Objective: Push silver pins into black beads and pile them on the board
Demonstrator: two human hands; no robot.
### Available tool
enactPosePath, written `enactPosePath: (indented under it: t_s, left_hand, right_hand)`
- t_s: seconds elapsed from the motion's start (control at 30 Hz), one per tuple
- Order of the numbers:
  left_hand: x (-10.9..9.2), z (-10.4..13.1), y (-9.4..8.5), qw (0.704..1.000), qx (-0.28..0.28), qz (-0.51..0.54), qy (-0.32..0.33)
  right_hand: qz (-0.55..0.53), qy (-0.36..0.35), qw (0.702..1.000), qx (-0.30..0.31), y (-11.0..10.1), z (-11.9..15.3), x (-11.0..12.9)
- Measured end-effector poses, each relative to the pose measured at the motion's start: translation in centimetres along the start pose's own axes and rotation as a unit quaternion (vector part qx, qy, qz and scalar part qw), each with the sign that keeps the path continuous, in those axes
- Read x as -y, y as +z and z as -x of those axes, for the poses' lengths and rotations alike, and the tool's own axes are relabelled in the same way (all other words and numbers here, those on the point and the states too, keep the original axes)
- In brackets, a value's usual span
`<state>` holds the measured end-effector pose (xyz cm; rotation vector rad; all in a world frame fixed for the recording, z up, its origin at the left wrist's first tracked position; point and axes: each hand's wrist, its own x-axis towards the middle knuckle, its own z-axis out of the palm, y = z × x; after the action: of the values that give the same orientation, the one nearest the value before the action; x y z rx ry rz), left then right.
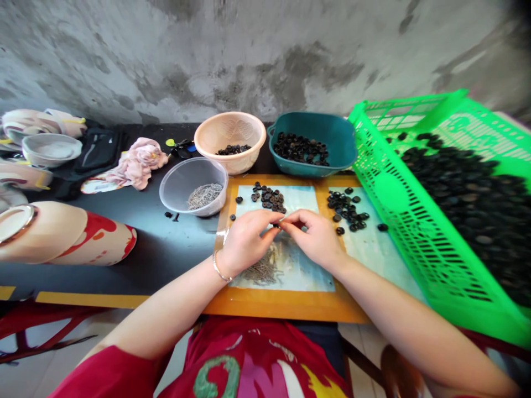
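Observation:
My left hand (250,241) and my right hand (314,239) meet fingertip to fingertip above the work mat. Pinched in the left fingers is a small black round piece (276,224), mostly covered. The right thumb and forefinger press together against it; whether they also hold a thin pin cannot be made out. Just beyond the hands lies a cluster of black round pieces with holes (271,199). Below them, partly under the left hand, thin metal pins (262,272) are heaped. More black round pieces (352,211) lie right of the right hand.
A clear bowl of metal pins (174,190), a pink bowl (230,130) and a teal basin (313,124) with black pieces stand behind the mat (274,303). A green crate (385,204) of black pieces borders the right. A tumbler (68,232) lies left.

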<state>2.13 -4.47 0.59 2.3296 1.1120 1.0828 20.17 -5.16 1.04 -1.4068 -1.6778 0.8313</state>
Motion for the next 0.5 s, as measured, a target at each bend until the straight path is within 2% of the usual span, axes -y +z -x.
enactPosePath:
  t_s: [0.1, 0.33, 0.5]
  left_hand:
    - [-0.22, -0.09, -0.08, 0.999, -0.024, 0.034, -0.012]
    - [-0.63, -0.18, 0.04, 0.979, -0.03, 0.134, -0.149]
    - [-0.71, 0.01, 0.07, 0.982, -0.032, 0.106, -0.151]
  right_hand:
    - [-0.038, 0.03, 0.999, 0.004, -0.22, -0.14, 0.02]
    - [-0.122, 0.076, 0.989, 0.015, -0.37, -0.38, -0.24]
    - [-0.115, 0.079, 0.99, 0.016, -0.07, -0.1, 0.01]
